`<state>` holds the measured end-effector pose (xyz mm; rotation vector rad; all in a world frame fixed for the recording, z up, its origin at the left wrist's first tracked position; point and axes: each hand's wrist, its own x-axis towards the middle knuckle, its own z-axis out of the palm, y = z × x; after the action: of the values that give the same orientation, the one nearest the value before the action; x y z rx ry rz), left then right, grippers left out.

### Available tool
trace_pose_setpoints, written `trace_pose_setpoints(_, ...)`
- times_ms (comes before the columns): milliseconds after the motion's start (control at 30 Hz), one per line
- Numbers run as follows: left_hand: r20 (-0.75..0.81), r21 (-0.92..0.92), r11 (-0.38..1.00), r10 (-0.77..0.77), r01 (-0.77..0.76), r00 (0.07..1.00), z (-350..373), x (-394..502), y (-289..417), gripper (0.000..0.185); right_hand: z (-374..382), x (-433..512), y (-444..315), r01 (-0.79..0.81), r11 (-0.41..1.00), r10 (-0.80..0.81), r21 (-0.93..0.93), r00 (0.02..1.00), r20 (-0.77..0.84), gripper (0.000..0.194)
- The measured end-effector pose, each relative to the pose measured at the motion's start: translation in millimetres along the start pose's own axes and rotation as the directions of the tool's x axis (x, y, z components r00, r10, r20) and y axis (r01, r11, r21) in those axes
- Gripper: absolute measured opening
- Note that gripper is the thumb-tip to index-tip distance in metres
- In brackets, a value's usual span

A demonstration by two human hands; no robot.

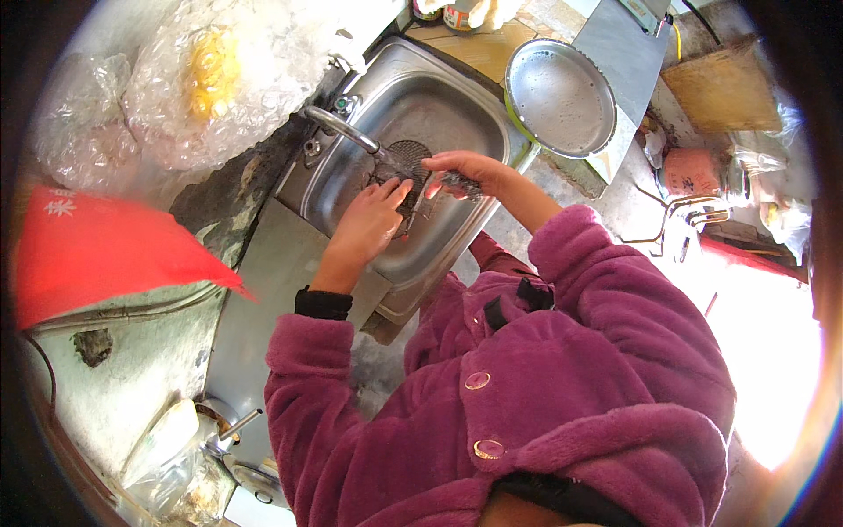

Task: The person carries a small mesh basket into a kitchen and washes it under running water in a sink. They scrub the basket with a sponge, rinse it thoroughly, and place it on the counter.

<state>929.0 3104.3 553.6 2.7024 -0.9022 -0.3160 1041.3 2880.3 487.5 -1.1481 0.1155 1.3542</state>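
Observation:
A stainless steel sink (461, 125) lies before me, with its curved tap (342, 128) running. Water falls on a dark perforated utensil (413, 153) in the basin; its exact kind is unclear. My left hand (369, 217) holds this utensil at its left side, fingers laid over it and the thumb hidden. In my right hand (464, 170) is a grey metal scouring pad (461, 186), just right of the utensil. A gap shows between the pad and the utensil.
A wet metal pan (560, 99) with a green outside stands right of the sink, its handle (527, 158) towards me. Clear plastic bags (171, 99) lie at the upper left, above a red sheet (118, 250). A grey counter slab (283, 263) adjoins the sink's left end.

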Motion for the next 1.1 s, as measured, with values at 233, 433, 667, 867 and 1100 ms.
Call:
trace_pose_setpoints(233, -0.178, -0.049, 0.970, -0.244, 0.239, 0.953, -4.8, -35.6, -11.6, 0.005, 29.7, 33.8, 25.7, -0.028, 0.998, 0.020, -0.061, 0.991, -0.134, 0.024)
trace_pose_setpoints(433, -0.469, -0.383, 0.803, -0.595, 0.456, 0.653, 26.9, -75.8, 21.3, 0.046, 43.9, 34.6, 26.0, -0.067, 0.995, 0.071, 0.072, 0.996, -0.048, 0.026)
trace_pose_setpoints(667, -0.092, -0.995, 0.079, -0.933, -0.053, 0.349, 114.8, -39.2, 11.3, 0.049, 24.8, 30.8, 3.2, 0.022, 0.999, -0.029, -0.049, 0.989, -0.142, 0.013)
trace_pose_setpoints(867, -0.034, -0.998, 0.004, -0.877, -0.064, 0.479, 115.5, 33.3, 4.5, 0.050, -20.3, -1.9, 4.2, 0.096, 0.990, -0.123, -0.104, 0.948, -0.294, 0.008)
trace_pose_setpoints(1100, 0.036, -0.988, 0.038, -0.884, 0.147, 0.466, 69.1, 84.7, -3.9, 0.037, -8.8, -23.2, 3.7, 0.279, 0.957, -0.207, 0.083, 0.853, -0.479, 0.006)
